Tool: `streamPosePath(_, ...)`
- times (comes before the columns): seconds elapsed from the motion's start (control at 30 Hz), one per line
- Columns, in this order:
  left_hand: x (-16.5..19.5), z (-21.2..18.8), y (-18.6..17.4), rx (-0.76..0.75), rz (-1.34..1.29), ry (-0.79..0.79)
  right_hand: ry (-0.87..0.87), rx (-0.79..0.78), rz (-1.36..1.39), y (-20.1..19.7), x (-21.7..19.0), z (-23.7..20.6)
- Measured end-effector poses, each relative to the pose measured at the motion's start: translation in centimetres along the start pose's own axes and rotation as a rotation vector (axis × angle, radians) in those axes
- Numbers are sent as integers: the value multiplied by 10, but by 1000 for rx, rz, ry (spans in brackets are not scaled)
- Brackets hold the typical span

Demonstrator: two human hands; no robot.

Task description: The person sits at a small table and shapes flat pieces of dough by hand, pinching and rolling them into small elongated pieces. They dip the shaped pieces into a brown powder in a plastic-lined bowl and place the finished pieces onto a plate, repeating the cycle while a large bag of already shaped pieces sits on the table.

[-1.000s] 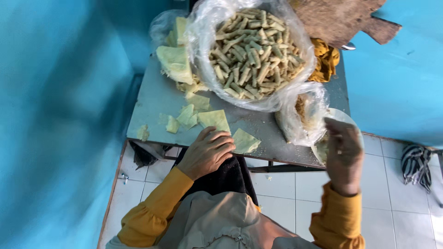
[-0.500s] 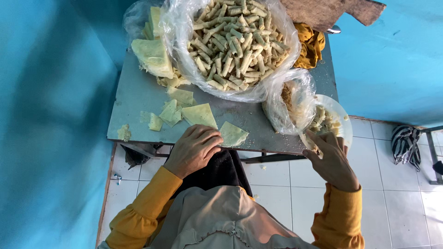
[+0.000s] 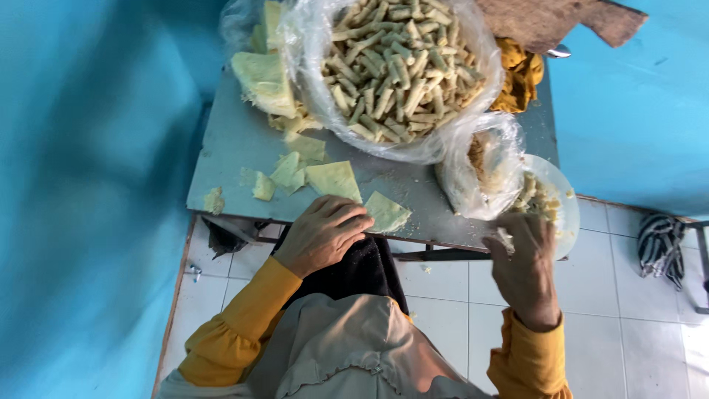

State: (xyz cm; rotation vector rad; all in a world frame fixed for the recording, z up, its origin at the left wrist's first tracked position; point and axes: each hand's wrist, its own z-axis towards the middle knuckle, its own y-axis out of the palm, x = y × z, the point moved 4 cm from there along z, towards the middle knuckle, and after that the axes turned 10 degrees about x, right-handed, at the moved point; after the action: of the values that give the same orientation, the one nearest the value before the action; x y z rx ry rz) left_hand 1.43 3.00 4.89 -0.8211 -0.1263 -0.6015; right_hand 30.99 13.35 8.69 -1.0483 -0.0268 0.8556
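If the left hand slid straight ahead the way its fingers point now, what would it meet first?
Most likely the pale green wrapper sheet at the table's near edge: the left hand has its fingertips right beside it, seemingly touching, though depth is hard to judge.

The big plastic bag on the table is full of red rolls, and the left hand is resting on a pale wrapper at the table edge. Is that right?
Not quite. The head view shows the rolls in the big plastic bag are pale yellowish-green, not red. The rest holds: the left hand rests on a pale wrapper at the table edge.
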Motion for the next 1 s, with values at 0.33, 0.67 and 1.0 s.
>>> streamPosePath(0.33,0,0,-6,6,-66,-22,-273,-212,318,92,-75,42)
streamPosePath(0.67,0,-3,-1,-4,-52,-38,-552,-116,-266,98,-92,37)
streamPosePath(1.0,1,-2,-1,-7,-3,5,-38,130,79,2,-29,-2)
